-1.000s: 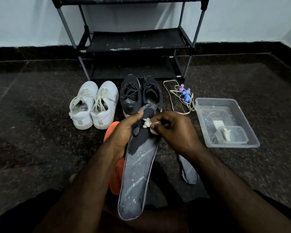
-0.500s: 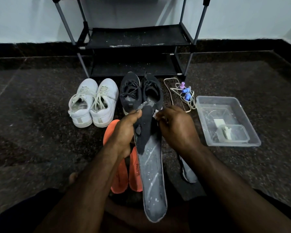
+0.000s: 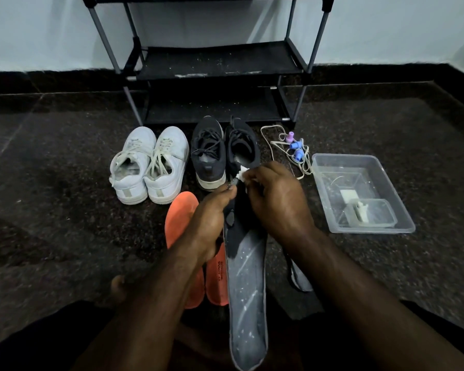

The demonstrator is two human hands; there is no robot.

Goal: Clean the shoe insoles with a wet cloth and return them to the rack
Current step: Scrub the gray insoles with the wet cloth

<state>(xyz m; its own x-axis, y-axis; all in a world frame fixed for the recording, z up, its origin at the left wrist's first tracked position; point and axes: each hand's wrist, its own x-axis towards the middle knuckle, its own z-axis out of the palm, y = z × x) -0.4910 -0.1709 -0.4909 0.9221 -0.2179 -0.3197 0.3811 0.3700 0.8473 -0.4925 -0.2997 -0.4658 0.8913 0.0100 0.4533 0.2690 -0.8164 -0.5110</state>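
Counting stuff on the floor point(image 3: 65, 210) first: two white sneakers point(image 3: 148, 167) side by side, two black sneakers point(image 3: 223, 151) right next to them, two orange insoles point(image 3: 182, 218) lying flat near the person's legs, and two grey insoles. One grey insole point(image 3: 248, 295) is held up in the middle, the second grey insole point(image 3: 300, 279) lies on the floor, mostly hidden under the right forearm. One black shoe rack point(image 3: 214, 62) stands against the wall, and one clear plastic tub point(image 3: 359, 194) sits off to the right with a smaller clear container point(image 3: 370, 216) inside it. There's also one tangle of cord with little blue and purple pieces point(image 3: 292, 148) between the black sneakers and the tub.

Hands: the left hand point(image 3: 212, 218) grips the held insole along its left edge near the toe end, fingers curled round it. The right hand point(image 3: 276, 199) pinches a small white cloth point(image 3: 243, 174) against the tip of that insole. Both forearms reach forward from the lap.
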